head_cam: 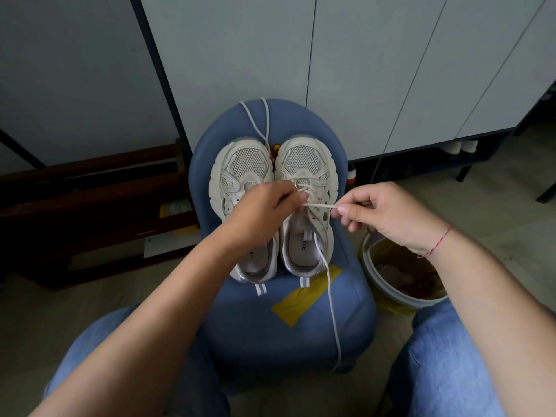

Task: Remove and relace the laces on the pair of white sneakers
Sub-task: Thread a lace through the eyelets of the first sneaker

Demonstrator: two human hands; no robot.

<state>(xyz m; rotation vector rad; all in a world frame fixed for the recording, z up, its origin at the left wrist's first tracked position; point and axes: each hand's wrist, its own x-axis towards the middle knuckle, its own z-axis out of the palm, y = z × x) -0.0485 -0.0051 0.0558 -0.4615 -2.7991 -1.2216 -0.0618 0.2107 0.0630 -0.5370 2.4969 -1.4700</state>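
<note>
While both hands meet at mid-frame, the white sneakers (243,167) sit side by side, toes up-frame, on a blue chair (270,326).
The right hand (388,215) has its grip pinched tight on the tip of a lace (319,205). The left hand (261,212), fingers curled over the eyelets of the right-of-frame sneaker (307,158), holds the same lace taut. Its other end trails over the chair's front. A second lace (255,121) lies loose above the toes.

Both sneakers (246,164) touch mid-seat, no gap between. Near part of chair seat (240,320) open, crossed at right by hanging lace (331,299). Far side closed by chair back (301,115). Floor: bucket (391,296) right, wooden frame (90,191) left.
</note>
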